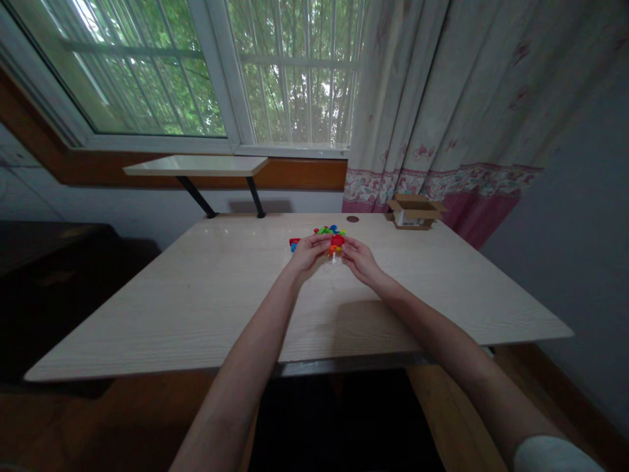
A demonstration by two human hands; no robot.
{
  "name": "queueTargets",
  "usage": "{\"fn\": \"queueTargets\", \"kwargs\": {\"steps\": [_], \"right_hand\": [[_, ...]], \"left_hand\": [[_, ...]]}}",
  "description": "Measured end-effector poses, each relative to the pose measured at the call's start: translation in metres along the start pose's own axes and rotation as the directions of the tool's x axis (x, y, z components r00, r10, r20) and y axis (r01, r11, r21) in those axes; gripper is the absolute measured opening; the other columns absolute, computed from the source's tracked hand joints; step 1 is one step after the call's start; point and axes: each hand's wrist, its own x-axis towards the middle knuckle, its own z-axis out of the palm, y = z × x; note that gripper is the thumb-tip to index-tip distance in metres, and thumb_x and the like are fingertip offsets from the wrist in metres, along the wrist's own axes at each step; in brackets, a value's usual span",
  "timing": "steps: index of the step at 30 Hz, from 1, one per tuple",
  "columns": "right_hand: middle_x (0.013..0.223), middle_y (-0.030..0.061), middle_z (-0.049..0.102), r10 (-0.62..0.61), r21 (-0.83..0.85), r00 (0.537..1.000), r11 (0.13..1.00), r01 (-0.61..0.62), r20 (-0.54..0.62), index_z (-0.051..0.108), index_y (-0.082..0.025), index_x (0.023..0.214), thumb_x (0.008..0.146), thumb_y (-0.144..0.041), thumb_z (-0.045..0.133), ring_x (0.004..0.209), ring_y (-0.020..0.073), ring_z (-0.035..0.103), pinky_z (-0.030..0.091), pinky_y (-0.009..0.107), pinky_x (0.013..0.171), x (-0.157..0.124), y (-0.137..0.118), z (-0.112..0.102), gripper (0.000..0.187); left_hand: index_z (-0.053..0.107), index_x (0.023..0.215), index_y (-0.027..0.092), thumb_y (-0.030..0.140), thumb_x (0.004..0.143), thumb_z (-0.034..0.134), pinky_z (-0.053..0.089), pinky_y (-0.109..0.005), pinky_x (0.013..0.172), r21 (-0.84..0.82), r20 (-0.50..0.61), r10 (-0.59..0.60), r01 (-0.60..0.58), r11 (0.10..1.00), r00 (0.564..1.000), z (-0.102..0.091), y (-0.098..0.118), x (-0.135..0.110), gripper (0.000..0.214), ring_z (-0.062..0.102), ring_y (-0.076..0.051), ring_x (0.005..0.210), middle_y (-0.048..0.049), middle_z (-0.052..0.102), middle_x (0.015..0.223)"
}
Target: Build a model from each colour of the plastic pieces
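My left hand and my right hand come together near the middle of the pale wood-grain desk. Their fingertips meet at a small cluster of bright plastic toy pieces in green, blue, red and yellow. A red piece and an orange piece sit right between my fingers. Further pieces in red and blue show just beyond my left hand. Whether either hand grips a piece is hidden at this size.
A small open cardboard box stands at the far right corner of the desk, near a round dark grommet. A wall-mounted shelf sits behind the desk under a window, with a floral curtain to the right.
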Motion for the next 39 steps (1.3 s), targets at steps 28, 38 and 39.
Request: {"fn": "queueTargets", "kwargs": {"steps": [28,38,39], "right_hand": [[0.085,0.0018,0.07,-0.019,0.044,0.997,0.999,0.022,-0.078,0.065,-0.022,0.089,0.053,-0.03,0.077,0.07,0.0129,0.062,0.048,0.024,0.061,-0.003,-0.009,0.008,0.039],[0.085,0.0016,0.07,-0.036,0.038,0.999,0.999,0.036,-0.008,0.067,-0.022,0.089,0.061,-0.034,0.074,0.063,0.011,0.06,0.049,0.026,0.062,-0.005,-0.013,0.007,0.031],[0.085,0.0014,0.07,-0.038,0.029,0.999,0.999,0.038,-0.009,0.067,-0.022,0.089,0.061,-0.034,0.073,0.063,0.0108,0.06,0.049,0.026,0.062,-0.005,-0.012,0.007,0.031]], "left_hand": [[0.065,0.082,0.013,0.027,0.05,0.08,0.038,-0.02,0.046,0.146,-0.075,0.002,0.009,0.989,0.997,0.0,-0.004,0.0,0.038,0.052,-0.007,0.047,-0.001,0.064,0.065],[0.068,0.088,0.014,0.021,0.062,0.071,0.034,-0.018,0.039,0.012,-0.076,-0.091,0.092,0.996,0.993,0.004,0.004,-0.005,0.028,0.046,-0.004,0.039,-0.0019,0.066,0.068],[0.068,0.09,0.014,0.02,0.063,0.071,0.035,-0.019,0.039,0.007,-0.073,-0.096,0.097,0.995,0.993,0.004,0.004,-0.005,0.028,0.046,-0.004,0.039,-0.0023,0.066,0.069]]}}
